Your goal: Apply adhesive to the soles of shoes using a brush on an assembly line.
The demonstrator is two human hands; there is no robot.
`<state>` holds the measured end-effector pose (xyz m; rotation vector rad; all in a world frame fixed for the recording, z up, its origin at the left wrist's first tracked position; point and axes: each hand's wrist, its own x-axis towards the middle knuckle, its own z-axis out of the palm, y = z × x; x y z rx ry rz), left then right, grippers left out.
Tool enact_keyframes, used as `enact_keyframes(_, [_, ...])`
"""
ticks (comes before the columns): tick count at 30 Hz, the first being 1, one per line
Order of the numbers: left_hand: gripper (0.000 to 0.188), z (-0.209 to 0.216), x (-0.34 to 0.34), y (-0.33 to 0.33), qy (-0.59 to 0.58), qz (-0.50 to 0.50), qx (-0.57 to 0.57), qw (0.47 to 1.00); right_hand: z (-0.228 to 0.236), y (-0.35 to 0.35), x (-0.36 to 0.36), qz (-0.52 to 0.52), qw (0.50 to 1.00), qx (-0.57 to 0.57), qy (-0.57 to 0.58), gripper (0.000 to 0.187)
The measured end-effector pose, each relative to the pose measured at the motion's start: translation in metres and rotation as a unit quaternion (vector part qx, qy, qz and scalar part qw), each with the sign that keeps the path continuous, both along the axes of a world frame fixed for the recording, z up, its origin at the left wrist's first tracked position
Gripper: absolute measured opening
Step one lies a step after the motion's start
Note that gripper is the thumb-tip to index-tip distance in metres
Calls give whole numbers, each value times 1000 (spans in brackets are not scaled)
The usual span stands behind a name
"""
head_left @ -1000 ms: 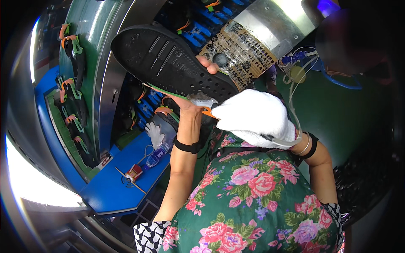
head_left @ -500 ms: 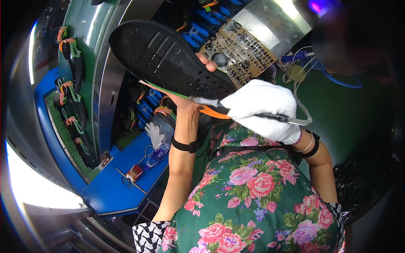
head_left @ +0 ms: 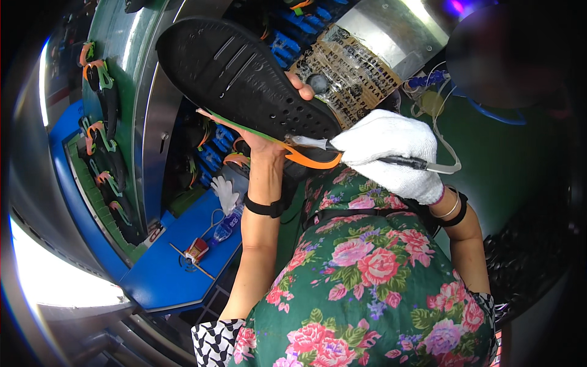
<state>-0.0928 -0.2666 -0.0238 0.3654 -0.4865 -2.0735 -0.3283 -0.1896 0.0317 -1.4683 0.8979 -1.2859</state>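
Note:
My bare left hand (head_left: 264, 142) grips a black shoe sole (head_left: 244, 82) from beneath, fingers curled over its far edge and palm under the near edge. Slots and round holes mark its upward face. Along its near edge runs a green and pink strip, and an orange strap (head_left: 318, 161) hangs below. In a white knit glove, my right hand (head_left: 394, 150) closes around the black handle of a brush (head_left: 309, 142) with a pale tube (head_left: 445, 167) at its rear end. The brush tip touches or nearly touches the sole's near edge, beside the holes.
To the left, a green conveyor belt (head_left: 131, 46) carries several black shoe pieces with orange and green straps. A blue ledge (head_left: 156, 281) holds a plastic bottle (head_left: 227, 225), a spare white glove (head_left: 224, 192) and a small red item. Beyond the sole lies a tape-covered cardboard sheet (head_left: 354, 67).
The brush tip has moved slightly right and up along the sole's near edge, with my right hand shifting rightward. The sole has tilted and risen a little in my left hand.

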Motion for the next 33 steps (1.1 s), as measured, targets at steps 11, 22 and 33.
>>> enact_keyframes(11, [116, 0, -5, -9, -31, -11, -14, 999, 0, 1, 2, 12, 1000, 4, 11, 17])
enact_keyframes(22, [115, 6, -13, -12, -26, -35, -20, 999, -7, 6, -5, -13, 999, -4, 42, 18])
enact_keyframes(33, [138, 13, -21, -13, -5, -14, 73, 997, -12, 9, -15, -15, 991, 112, -77, 10])
